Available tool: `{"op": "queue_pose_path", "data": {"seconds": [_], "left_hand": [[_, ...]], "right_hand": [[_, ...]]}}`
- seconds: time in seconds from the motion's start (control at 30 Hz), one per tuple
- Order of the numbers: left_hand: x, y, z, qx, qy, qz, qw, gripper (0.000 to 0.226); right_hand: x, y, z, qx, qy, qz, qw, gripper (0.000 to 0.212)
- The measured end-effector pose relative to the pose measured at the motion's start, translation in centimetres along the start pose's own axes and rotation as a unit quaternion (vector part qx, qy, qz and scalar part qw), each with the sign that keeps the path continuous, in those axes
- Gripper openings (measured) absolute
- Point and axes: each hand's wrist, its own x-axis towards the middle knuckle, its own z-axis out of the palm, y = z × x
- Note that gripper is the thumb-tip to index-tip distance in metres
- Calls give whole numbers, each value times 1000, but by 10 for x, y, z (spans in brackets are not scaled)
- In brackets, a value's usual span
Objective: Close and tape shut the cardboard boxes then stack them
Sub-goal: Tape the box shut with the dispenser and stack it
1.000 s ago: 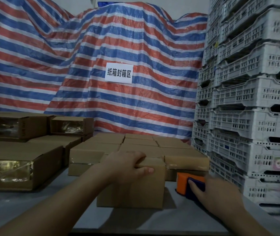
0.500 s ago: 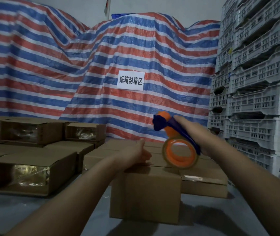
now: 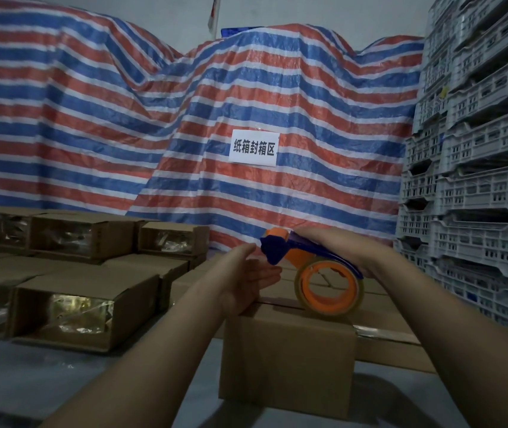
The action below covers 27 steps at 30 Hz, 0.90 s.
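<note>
The left hand [image 3: 248,279] lies open, fingers straight and close together, its heel resting on the far left top edge of the cardboard box [image 3: 286,362] and its fingertips reaching toward the blue nose of the tape dispenser [image 3: 311,267]. The right hand [image 3: 336,245] wraps over the top of the dispenser, fingers curled along its blue handle, holding it so that the orange-cored roll of clear tape [image 3: 328,288] sits on the box's top near the closed flap seam.

Half a second ago the left hand's fingers were curled over the box's top edge; they are now flattened out and raised, palm turned toward the dispenser. The dispenser has come lower, its roll now down on the box instead of held above it.

The box stands on the grey counter [image 3: 61,375] directly in front of the person, plain brown, its flaps shut, with no tape visible on its near face. Just behind it lies a row of taped boxes [image 3: 385,335] with a shiny strip along one edge. To the left, open boxes [image 3: 82,307] lie on their sides showing glossy wrapped contents. A striped tarpaulin [image 3: 123,118] with a white sign [image 3: 254,148] hangs behind, and grey plastic crates [image 3: 478,180] stack at the right.
</note>
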Motion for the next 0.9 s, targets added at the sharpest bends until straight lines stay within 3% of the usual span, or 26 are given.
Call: {"op": "queue_pose_path", "data": {"seconds": [0.27, 0.5, 0.77, 0.9], "left_hand": [[-4, 0, 3, 31, 39, -7, 999, 10], [4, -5, 3, 99, 69, 11, 993, 20], [13, -12, 6, -21, 203, 37, 978, 16], [14, -13, 3, -69, 214, 56, 973, 23]], "right_hand": [[-7, -4, 1, 0, -2, -3, 1000, 53], [-7, -18, -9, -45, -38, 48, 997, 53], [-13, -14, -26, 0, -96, 83, 992, 40], [-9, -22, -14, -33, -96, 71, 992, 39]]}}
